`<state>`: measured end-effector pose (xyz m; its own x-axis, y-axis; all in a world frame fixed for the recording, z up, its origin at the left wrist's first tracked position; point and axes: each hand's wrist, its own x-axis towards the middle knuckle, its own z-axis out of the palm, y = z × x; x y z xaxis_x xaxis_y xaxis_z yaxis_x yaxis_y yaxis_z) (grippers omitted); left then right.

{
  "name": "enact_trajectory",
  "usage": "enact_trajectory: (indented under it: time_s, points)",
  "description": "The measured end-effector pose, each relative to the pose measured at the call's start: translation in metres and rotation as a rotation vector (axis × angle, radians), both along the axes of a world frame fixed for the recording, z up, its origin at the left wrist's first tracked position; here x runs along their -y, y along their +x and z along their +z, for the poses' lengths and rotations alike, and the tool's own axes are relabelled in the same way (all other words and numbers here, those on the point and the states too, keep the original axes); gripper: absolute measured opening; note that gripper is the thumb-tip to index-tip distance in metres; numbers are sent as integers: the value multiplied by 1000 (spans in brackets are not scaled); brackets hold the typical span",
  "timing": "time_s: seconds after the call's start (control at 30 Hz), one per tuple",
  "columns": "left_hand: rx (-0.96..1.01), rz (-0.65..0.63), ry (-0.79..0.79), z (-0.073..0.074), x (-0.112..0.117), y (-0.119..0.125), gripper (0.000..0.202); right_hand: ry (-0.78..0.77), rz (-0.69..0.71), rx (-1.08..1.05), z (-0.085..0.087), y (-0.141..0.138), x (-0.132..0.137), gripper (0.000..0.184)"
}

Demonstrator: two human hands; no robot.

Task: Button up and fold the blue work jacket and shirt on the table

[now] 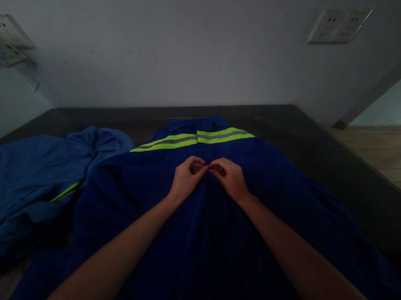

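Observation:
A dark blue work jacket (166, 203) lies spread out, its collar toward the wall and yellow-and-grey reflective strips (225, 136) across the chest. My left hand (187, 177) pinches the front placket at the jacket's middle. Right against it, my right hand (231, 179) pinches the same edge, the fingertips of both hands meeting. Whatever small part lies between the fingertips, perhaps a button, is hidden. Just below the right hand a small round button (210, 188) shows faintly on the placket.
A lighter blue garment (41, 162) with yellow strips lies crumpled at the left. Both garments rest on a dark tabletop (327, 168) against a pale wall (168, 46). Wall sockets (338, 26) are at the upper right, and more sockets (7, 39) at the left.

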<state>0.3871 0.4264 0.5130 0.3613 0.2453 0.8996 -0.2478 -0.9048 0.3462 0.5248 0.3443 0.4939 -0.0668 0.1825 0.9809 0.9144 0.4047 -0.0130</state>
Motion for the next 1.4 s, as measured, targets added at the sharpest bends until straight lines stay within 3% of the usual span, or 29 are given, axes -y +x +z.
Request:
enact_trajectory:
  time_s: [0.17,0.47,0.7,0.83,1.0,1.4]
  points:
    - [21,-33,-25,1,-6,3,12,5,-51,49,-3,-1,1,15]
    - [35,-171,-163,1,-9,5,27,31,-170,203,-7,-2,1,31]
    - [56,-126,-151,1,-7,4,23,25,-16,-57,-1,-5,1,31]
    - [57,-111,-121,1,-6,4,21,-35,31,-104,1,-8,-2,41]
    - [60,-97,-108,0,-5,4,21,-28,53,-175,-2,-9,-8,41]
    - [96,-60,-68,1,-10,6,25,7,61,-61,-1,-13,-1,37]
